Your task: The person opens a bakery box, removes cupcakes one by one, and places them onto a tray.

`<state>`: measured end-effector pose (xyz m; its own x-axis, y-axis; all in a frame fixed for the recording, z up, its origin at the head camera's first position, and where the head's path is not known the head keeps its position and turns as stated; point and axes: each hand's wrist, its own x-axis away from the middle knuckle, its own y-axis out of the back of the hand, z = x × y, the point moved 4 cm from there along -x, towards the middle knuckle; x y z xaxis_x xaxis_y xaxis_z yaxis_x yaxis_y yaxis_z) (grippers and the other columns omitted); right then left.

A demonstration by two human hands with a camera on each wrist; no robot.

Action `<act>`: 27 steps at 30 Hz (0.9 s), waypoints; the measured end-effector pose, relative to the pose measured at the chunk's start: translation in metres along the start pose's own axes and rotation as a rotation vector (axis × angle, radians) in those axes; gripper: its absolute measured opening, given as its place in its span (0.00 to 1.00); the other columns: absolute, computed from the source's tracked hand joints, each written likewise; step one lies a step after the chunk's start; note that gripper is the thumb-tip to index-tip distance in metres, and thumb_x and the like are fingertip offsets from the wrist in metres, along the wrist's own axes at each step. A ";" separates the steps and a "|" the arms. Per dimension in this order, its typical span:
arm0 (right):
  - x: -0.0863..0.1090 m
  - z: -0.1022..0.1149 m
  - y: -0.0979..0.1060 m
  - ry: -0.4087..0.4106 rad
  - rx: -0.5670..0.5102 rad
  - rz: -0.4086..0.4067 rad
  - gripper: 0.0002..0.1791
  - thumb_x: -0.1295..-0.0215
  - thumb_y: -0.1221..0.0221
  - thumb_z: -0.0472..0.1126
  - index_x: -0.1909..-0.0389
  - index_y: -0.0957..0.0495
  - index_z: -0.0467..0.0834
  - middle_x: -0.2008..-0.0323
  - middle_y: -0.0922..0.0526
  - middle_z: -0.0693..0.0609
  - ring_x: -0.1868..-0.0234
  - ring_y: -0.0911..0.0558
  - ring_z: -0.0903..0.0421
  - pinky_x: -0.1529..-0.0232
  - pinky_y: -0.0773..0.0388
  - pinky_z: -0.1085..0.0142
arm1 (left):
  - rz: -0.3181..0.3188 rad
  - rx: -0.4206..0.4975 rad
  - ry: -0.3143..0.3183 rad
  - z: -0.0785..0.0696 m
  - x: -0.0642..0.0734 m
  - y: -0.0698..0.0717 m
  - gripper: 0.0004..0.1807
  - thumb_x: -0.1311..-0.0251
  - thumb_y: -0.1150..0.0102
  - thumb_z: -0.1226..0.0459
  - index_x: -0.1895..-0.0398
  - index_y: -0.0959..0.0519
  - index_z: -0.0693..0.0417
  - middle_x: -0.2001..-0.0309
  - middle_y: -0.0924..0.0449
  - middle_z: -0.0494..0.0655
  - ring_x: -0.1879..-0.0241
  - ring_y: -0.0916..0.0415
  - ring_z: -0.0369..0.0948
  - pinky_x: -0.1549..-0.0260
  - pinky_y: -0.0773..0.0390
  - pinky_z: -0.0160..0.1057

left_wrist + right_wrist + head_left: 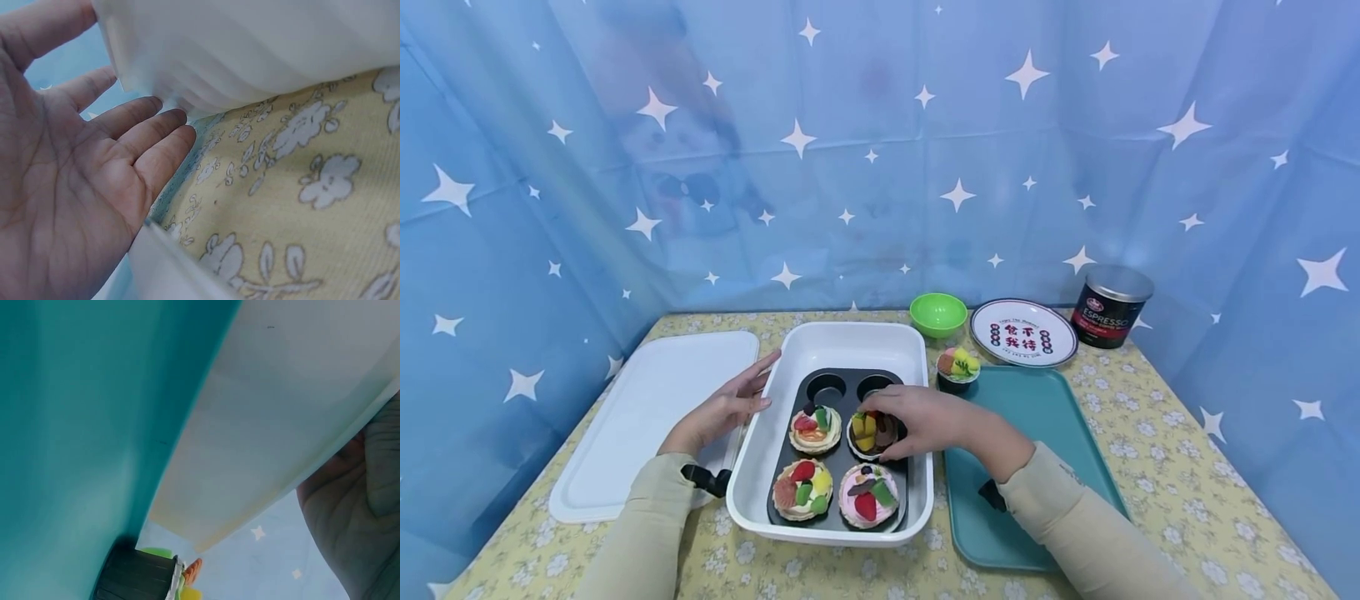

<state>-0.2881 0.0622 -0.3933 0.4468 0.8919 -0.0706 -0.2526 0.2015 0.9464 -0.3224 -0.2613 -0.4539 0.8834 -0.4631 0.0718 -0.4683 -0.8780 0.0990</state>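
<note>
A black muffin tin (837, 467) lies inside a white rectangular tub (850, 342). My right hand (925, 417) reaches over the tub's right wall and pinches a fruit tart (865, 435) with yellow cubes in a middle-right cup, between thumb and fingers. In other cups sit a cream tart (815, 429), a strawberry tart (803, 490) and a pink tart (868, 497); the two far cups hold nothing. With fingers extended, my left hand (730, 407) rests against the tub's left wall, seen palm-up close in the left wrist view. In the right wrist view the tub wall hides my right fingertips.
Left lies a white lid or tray (662, 417). A teal tray (1022, 467) lies right, with a fruit-topped black cup (957, 371) at its far left corner. Behind stand a green bowl (938, 315), a white plate (1024, 333) with red characters and an espresso can (1111, 307).
</note>
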 end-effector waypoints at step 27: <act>0.035 -0.029 0.058 -0.026 -0.063 -0.277 0.36 0.42 0.28 0.55 0.36 0.26 0.45 0.44 0.20 0.52 0.48 0.20 0.58 0.51 0.19 0.59 | 0.015 -0.017 -0.011 0.001 0.000 0.000 0.46 0.32 0.46 0.65 0.17 0.58 0.36 0.19 0.60 0.57 0.24 0.55 0.63 0.36 0.36 0.63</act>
<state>-0.3120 0.1168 -0.3500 0.5275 0.7890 -0.3150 -0.1703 0.4615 0.8707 -0.3226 -0.2611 -0.4545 0.8764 -0.4775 0.0622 -0.4816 -0.8689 0.1148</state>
